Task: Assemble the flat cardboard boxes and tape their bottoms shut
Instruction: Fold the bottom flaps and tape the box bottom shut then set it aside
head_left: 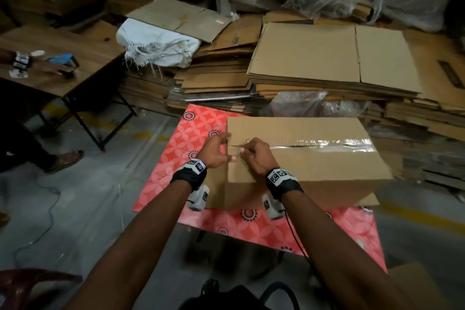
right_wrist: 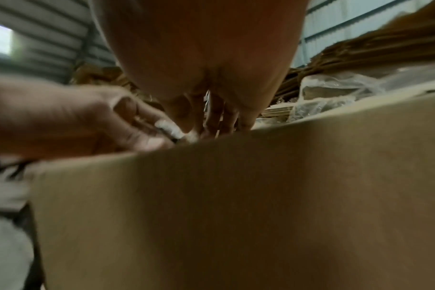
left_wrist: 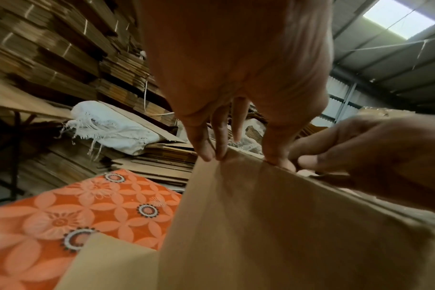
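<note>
A brown cardboard box (head_left: 314, 161) stands on a table with a red flowered cover (head_left: 191, 133). Clear tape (head_left: 327, 143) runs along its top seam from the right edge almost to the left end. Both hands meet at that left end. My left hand (head_left: 225, 147) lies at the box's left edge with its fingers (left_wrist: 211, 155) straight, tips on the cardboard rim. My right hand (head_left: 242, 147) is curled over the seam and pinches the loose tape end. In the right wrist view the box wall (right_wrist: 236, 206) fills the frame and the fingertips (right_wrist: 211, 127) are blurred.
Stacks of flat cardboard (head_left: 314, 58) and a white sack (head_left: 156, 45) rise behind the table. At the left, another person's hand (head_left: 50, 68) rests by a blue object (head_left: 63, 60) on a wooden table (head_left: 75, 40). A red chair (head_left: 30, 282) is at the lower left.
</note>
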A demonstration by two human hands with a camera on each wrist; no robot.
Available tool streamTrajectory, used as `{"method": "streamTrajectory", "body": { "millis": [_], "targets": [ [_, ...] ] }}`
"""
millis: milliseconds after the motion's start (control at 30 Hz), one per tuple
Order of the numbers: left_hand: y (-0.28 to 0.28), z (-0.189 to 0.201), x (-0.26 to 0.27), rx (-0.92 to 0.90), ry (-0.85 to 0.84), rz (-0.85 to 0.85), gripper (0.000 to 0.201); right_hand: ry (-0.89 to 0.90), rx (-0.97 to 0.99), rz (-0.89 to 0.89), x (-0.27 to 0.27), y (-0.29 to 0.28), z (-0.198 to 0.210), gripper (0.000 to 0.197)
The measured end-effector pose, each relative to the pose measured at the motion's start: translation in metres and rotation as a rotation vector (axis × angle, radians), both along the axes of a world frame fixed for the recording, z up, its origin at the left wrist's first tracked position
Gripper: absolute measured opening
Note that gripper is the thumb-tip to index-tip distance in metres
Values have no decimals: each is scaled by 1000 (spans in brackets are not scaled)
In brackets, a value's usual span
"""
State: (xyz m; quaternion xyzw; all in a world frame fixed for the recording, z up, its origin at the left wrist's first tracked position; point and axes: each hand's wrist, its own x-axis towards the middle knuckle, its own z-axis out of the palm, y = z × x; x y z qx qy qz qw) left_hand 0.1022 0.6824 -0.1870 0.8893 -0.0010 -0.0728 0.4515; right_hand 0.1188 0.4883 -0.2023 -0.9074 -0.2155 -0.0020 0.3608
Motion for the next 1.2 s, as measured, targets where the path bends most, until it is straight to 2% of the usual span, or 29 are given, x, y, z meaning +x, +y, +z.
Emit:
{"method": "streamTrajectory", "body": {
  "millis": [67, 133, 200, 300, 367, 467, 600, 700, 800, 833, 933, 1067, 1133, 1200],
  "targets": [
    [5, 3, 3, -3, 23, -3, 90, 40, 113, -140, 2, 10, 3, 23],
    [6, 4, 5, -23, 44, 21, 89, 61, 143, -239, 4, 20, -1, 34],
    [7, 3, 5, -36, 61, 56, 87, 54, 114, -254, 4, 27, -10, 44],
    [7, 1, 4, -56, 68, 94, 82, -30, 20, -214, 5, 27, -20, 22],
    [5, 2, 3, -28, 71, 116, 83, -104, 32, -164, 1, 26, -21, 13],
    [1, 8, 2, 108, 41, 114, 89, -143, 100, -210, -4, 17, -21, 25],
    [-13, 21, -2, 396, -60, 8, 82, -73, 368, -360, -4, 2, -17, 17],
    [-29, 26, -2, 478, -118, -117, 79, -46, 445, -380, -4, -8, -8, 18],
    [-42, 21, -2, 497, -100, -182, 63, -93, 325, -359, 4, -15, -3, 6],
    [-45, 18, -3, 519, -97, -174, 60, -114, 263, -357, 7, -18, -3, 8],
    [-51, 10, -5, 560, -111, -111, 59, -160, 78, -292, 7, -26, 0, 18],
    [-53, 12, -1, 582, -112, -71, 58, -266, -300, -265, -11, -30, 2, 48],
    [-52, 13, 1, 586, -101, -70, 59, -303, -464, -235, -17, -32, 1, 39],
    [-51, 11, 0, 584, -97, -73, 59, -309, -514, -240, -22, -35, -3, 31]
  ]
}}
